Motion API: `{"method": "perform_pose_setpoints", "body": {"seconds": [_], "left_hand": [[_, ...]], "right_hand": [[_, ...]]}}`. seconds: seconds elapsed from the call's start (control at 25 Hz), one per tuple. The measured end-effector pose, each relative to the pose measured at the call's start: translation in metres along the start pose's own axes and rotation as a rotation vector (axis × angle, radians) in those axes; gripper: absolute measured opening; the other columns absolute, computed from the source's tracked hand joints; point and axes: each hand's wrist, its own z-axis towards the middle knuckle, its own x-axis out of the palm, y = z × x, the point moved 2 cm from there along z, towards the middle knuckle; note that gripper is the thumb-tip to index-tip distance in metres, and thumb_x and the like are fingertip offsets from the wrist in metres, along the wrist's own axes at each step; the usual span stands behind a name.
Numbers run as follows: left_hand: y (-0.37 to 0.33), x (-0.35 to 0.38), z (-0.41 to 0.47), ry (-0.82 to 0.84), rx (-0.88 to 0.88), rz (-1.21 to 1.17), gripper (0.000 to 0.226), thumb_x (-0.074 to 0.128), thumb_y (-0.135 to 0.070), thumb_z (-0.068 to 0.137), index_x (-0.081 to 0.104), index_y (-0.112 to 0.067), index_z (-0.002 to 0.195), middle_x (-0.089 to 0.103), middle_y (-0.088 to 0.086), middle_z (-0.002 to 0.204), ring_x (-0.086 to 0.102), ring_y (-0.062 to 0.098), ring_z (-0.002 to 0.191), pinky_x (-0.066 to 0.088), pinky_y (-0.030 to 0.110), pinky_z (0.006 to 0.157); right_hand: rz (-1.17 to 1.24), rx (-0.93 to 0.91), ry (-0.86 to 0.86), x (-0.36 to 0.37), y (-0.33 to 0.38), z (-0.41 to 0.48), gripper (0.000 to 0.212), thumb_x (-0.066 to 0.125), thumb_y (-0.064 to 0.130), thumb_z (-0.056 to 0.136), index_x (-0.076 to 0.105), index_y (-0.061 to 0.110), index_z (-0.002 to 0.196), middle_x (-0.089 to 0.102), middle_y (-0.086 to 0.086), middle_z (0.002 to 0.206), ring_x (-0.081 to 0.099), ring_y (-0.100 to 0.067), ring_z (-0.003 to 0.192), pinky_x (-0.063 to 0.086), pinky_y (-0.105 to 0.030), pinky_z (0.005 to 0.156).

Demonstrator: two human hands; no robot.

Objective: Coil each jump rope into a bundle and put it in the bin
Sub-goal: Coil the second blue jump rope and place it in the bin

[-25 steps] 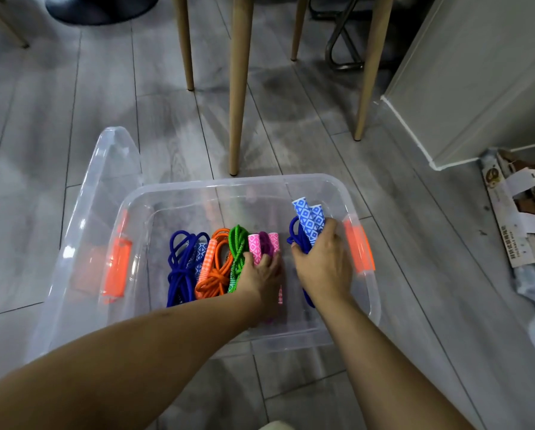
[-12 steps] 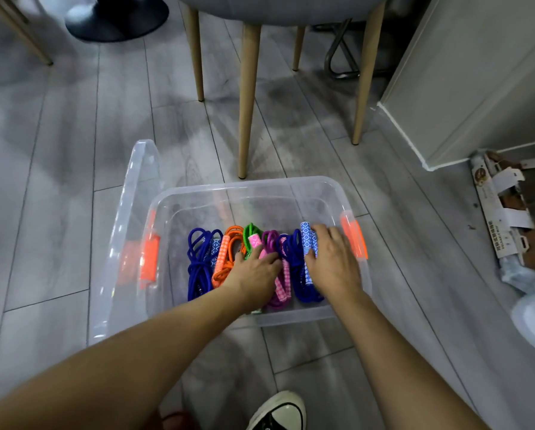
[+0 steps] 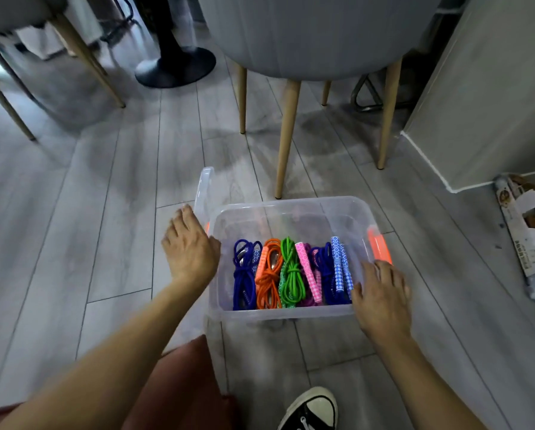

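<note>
Along the bin's (image 3: 291,203) near wall lie coiled jump ropes (image 3: 288,273), side by side. Left hand (image 3: 190,248) and right hand (image 3: 381,293) hover with fingers loosely spread, empty. Ropes look light, floppy; grasp mid-bundle.

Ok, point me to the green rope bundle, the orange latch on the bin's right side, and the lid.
green rope bundle (image 3: 292,276), head view, middle of the coil.
orange latch (image 3: 379,247), head view, its outer face.
lid (image 3: 204,189), head view, clear upper edge.

Grey wood-look plank floor (image 3: 98,187) fills the room. A grey upholstered chair on tapered wooden legs (image 3: 286,138) stands beside a black round pedestal base (image 3: 174,68). A pale grey wall with white skirting (image 3: 489,97) rises right.
</note>
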Motion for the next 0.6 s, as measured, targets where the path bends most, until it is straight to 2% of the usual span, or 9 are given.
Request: {"method": "perform_pose_setpoints", "body": {"seconds": [0.12,0.2,0.32,0.4,0.52,0.6], "left_hand": [[0.017,0.008,0.014,0.214,-0.277,-0.347,0.052,0.046,-0.043,0.097,0.044,-0.003,0.13,0.059,0.023,0.125,0.054,0.042,0.113,0.047,0.047,0.092],[0.014,0.009,0.021,0.226,-0.261,-0.478,0.051,0.039,-0.044,0.102,0.051,-0.001,0.125,0.06,0.023,0.119,0.058,0.04,0.106,0.045,0.041,0.082],[0.002,0.003,0.015,0.12,-0.101,-0.532,0.045,0.044,-0.042,0.101,0.05,-0.005,0.126,0.053,0.017,0.124,0.055,0.034,0.111,0.046,0.046,0.09],[-0.009,0.002,0.001,0.106,0.062,-0.525,0.041,0.05,-0.04,0.1,0.047,-0.012,0.13,0.048,0.01,0.128,0.051,0.026,0.113,0.046,0.043,0.093],[-0.025,0.01,-0.028,-0.006,0.436,-0.329,0.036,0.058,-0.038,0.096,0.051,-0.018,0.125,0.051,0.006,0.127,0.053,0.026,0.108,0.048,0.045,0.088],[-0.034,0.021,-0.046,-0.037,0.615,-0.203,0.036,0.065,-0.037,0.091,0.056,-0.022,0.121,0.055,0.002,0.125,0.056,0.027,0.104,0.047,0.043,0.084]], "right_hand": [[0.092,-0.011,0.04,0.001,-0.004,-0.01,0.046,0.075,0.015,0.078,0.062,0.006,0.121,0.057,-0.016,0.117,0.056,-0.037,0.111,0.049,-0.048,0.09],[0.167,-0.019,0.071,0.002,-0.009,-0.01,0.046,0.074,0.014,0.08,0.061,0.005,0.123,0.056,-0.017,0.12,0.055,-0.038,0.116,0.05,-0.049,0.095],[0.217,-0.018,0.119,0.003,-0.015,-0.01,0.047,0.071,0.016,0.085,0.058,0.005,0.129,0.055,-0.016,0.127,0.052,-0.037,0.123,0.047,-0.048,0.103],[0.255,0.006,0.158,0.002,-0.015,-0.009,0.049,0.066,0.021,0.09,0.054,0.007,0.136,0.053,-0.014,0.136,0.048,-0.034,0.13,0.044,-0.047,0.109],[0.354,0.08,0.184,-0.002,-0.014,-0.007,0.05,0.061,0.024,0.096,0.049,0.011,0.143,0.048,-0.009,0.146,0.042,-0.028,0.138,0.038,-0.041,0.114],[0.487,0.15,0.152,-0.009,-0.014,-0.006,0.047,0.058,0.021,0.098,0.048,0.012,0.143,0.051,-0.007,0.146,0.046,-0.026,0.135,0.039,-0.037,0.11]]}}
